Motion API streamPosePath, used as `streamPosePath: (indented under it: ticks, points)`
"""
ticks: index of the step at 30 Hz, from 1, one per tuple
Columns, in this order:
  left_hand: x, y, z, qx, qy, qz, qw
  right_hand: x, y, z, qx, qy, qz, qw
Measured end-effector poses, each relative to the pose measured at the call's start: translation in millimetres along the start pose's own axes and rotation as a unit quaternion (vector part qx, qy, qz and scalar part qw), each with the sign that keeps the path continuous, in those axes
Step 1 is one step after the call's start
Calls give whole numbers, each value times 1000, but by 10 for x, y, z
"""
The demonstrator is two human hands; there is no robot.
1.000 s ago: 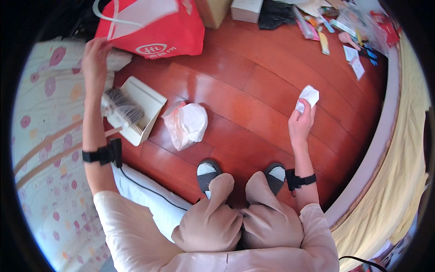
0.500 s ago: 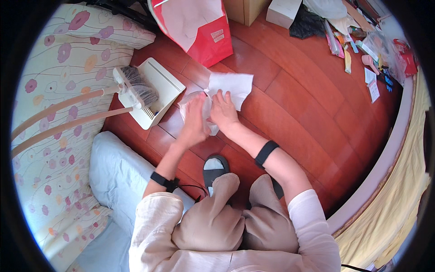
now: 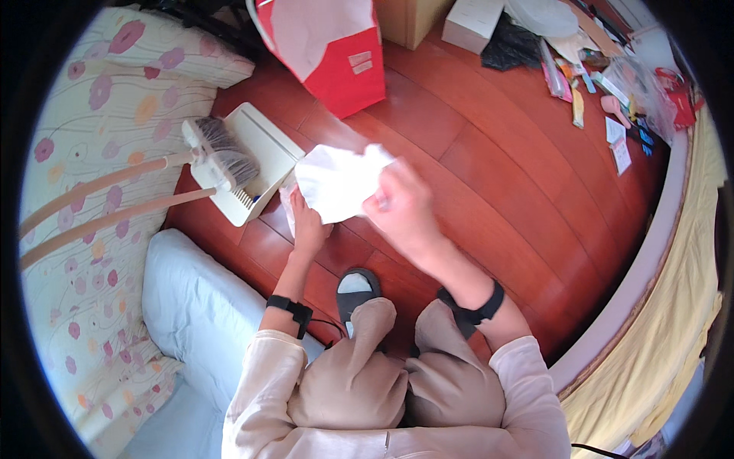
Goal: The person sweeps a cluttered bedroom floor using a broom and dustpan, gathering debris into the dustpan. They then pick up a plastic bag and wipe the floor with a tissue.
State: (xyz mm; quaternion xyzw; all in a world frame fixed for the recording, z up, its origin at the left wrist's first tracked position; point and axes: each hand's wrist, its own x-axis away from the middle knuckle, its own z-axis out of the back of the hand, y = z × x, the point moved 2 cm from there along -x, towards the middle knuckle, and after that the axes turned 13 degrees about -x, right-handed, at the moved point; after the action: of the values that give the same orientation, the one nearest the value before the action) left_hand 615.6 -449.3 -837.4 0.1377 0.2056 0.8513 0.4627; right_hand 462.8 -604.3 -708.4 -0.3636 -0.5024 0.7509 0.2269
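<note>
A thin white sheet, like a tissue or wipe (image 3: 336, 183), hangs crumpled between my hands above the wooden floor. My right hand (image 3: 405, 206) is closed in a fist on the sheet's right edge, somewhat blurred by motion. My left hand (image 3: 310, 228) is closed at the lower left of the sheet, on a crinkled, pale translucent packet (image 3: 289, 205). The sheet partly covers the packet, and the left fingertips are partly hidden.
A white dustpan (image 3: 279, 145) with a broom (image 3: 229, 153) stands left of my hands. Ahead is a red and white bag (image 3: 348, 73). Mixed small items and plastic bags lie far right near a white box (image 3: 472, 24). A light blue cushion-like bundle (image 3: 202, 287) is at my left.
The white sheet has come up off the floor and moved left, pulled up by my right hand, which has closed and moved right. My left hand has shifted slightly left with the packet.
</note>
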Motion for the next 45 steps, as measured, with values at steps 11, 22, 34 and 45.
streamPosePath:
  ticks: [11,22,34,45]
  points:
    - [29,907,217,-53,72,-100,991,750,782,2122,-349,310,-357,809]
    - [173,1488,-72,18,-23,-145,989,911,878,2445,479,205,-315,793]
    - [347,1538,-233,34,-87,-149,984,797,1678,1434,162,-10,-181,970]
    - [358,1537,-342,38,-101,-133,985,624,1764,1666,354,-153,-45,921]
